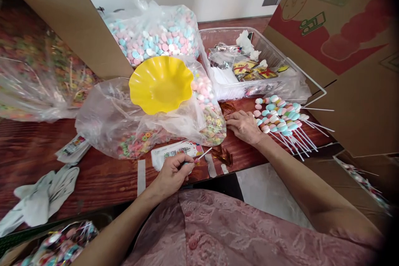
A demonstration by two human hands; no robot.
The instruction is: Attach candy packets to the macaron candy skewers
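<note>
My left hand [173, 171] is closed in a pinch on a thin white candy stick [203, 155] with small sweets on it, near the table's front edge. My right hand [244, 126] rests palm down on the dark wooden table [102, 174], fingers curled at the edge of a clear bag of ring-shaped sweets [212, 122]. I cannot make out anything in its fingers. Just right of it lies a pile of finished skewers of pink, white and blue sweets [282, 118]. A yellow wavy-rimmed bowl [160, 84] sits on top of the bags.
A big bag of pastel sweets [156, 35] stands at the back. A clear plastic tray [274, 56] holds wrappers and sticks. Cardboard boxes [343, 37] flank both sides. White gloves [40, 199] lie at the left. A printed packet [174, 151] lies by my left hand.
</note>
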